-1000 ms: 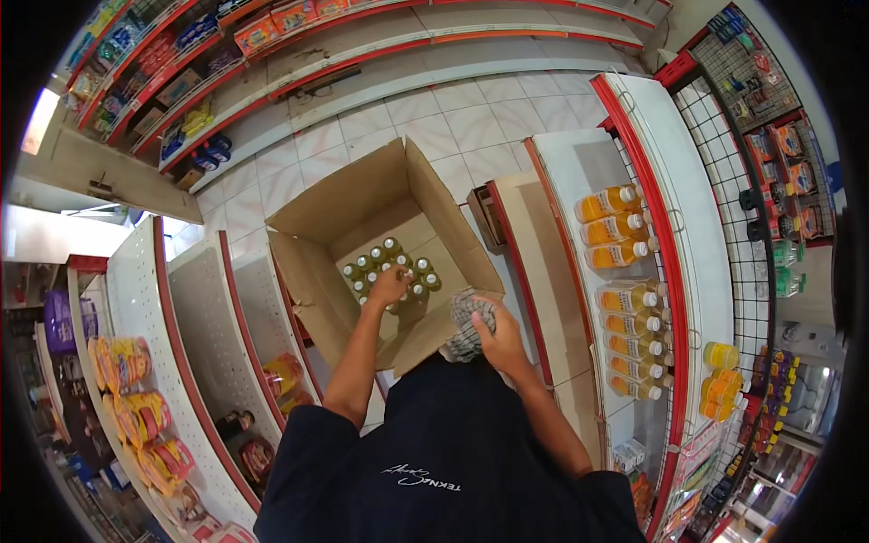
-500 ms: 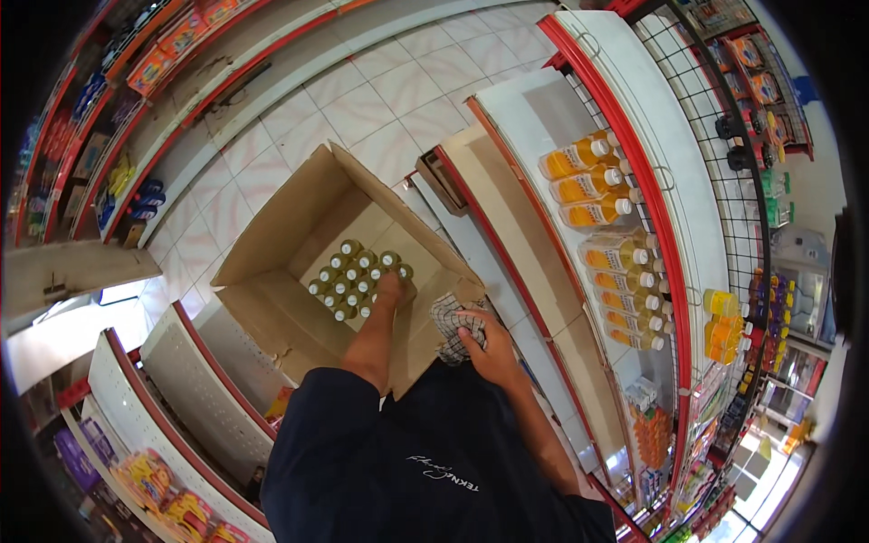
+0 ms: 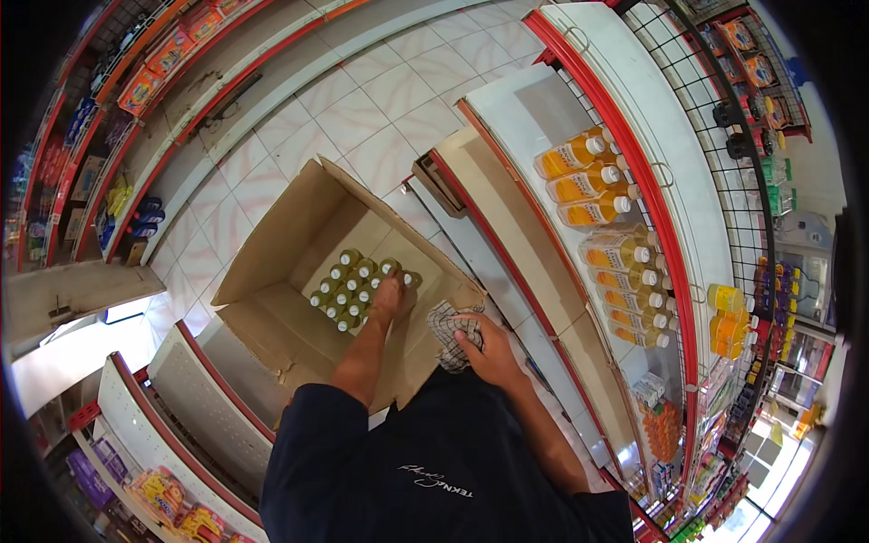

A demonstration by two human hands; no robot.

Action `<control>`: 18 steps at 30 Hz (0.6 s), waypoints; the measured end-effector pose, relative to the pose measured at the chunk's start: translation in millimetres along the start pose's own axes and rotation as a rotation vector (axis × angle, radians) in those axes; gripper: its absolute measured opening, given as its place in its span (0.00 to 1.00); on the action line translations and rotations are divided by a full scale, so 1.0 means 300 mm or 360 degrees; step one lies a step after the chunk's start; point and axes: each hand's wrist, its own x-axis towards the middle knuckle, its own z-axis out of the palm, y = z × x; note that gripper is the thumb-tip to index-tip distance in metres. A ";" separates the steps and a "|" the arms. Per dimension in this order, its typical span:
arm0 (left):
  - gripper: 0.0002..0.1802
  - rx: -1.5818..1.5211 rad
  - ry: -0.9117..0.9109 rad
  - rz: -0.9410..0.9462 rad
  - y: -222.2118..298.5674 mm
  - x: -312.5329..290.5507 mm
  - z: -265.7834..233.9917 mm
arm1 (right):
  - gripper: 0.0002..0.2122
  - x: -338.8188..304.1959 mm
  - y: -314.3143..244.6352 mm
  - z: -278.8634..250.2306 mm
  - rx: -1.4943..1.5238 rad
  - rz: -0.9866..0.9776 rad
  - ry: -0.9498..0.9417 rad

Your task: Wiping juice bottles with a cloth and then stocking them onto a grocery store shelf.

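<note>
- Evidently mid-job, by my judgement: a tight cluster of white-capped, yellow-green bottles (image 3: 344, 288) stands upright on the floor of the open cardboard box (image 3: 262, 233).
- Left hand (image 3: 389, 295) is down inside the box, at the right side of the cluster, touching or close over the caps. Fingertips partly hidden; cannot tell whether they grip a bottle.
- Right hand (image 3: 489, 347) has its fingers clamped on a crumpled checked cloth (image 3: 446, 328), at the box's near right edge.
- Done, as far as seen: box flaps open, cloth in hand, bottles within reach.
- Left: none of the cluster is lifted clear. Orange bottles (image 3: 579, 186) sit in rows on the shelf (image 3: 514, 107) at right, untouched by either hand.
</note>
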 end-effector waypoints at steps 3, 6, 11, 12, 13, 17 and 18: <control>0.17 0.0045 -0.0215 0.0011 0.173 -0.016 -0.197 | 0.14 -0.003 0.019 -0.019 0.0042 -0.0019 0.0041; 0.16 -0.0175 0.0114 0.0322 0.220 -0.064 -0.331 | 0.14 0.002 0.011 -0.017 0.0217 -0.0031 -0.0005; 0.15 -0.0855 0.0221 0.0431 0.338 -0.129 -0.457 | 0.14 -0.010 0.043 -0.052 0.0483 0.0103 0.0056; 0.15 -0.1339 -0.0058 0.0067 0.373 -0.152 -0.471 | 0.14 -0.015 0.043 -0.076 0.0504 0.0154 0.0141; 0.16 -0.1321 -0.0031 0.0018 0.454 -0.167 -0.507 | 0.16 -0.025 0.110 -0.096 0.0698 0.0179 0.0150; 0.19 -0.2021 0.0460 -0.0183 0.577 -0.217 -0.460 | 0.20 -0.064 -0.053 -0.197 0.0875 0.0043 0.0404; 0.19 -0.2012 0.0460 -0.0162 0.595 -0.238 -0.449 | 0.20 -0.068 -0.061 -0.205 0.0882 0.0025 0.0413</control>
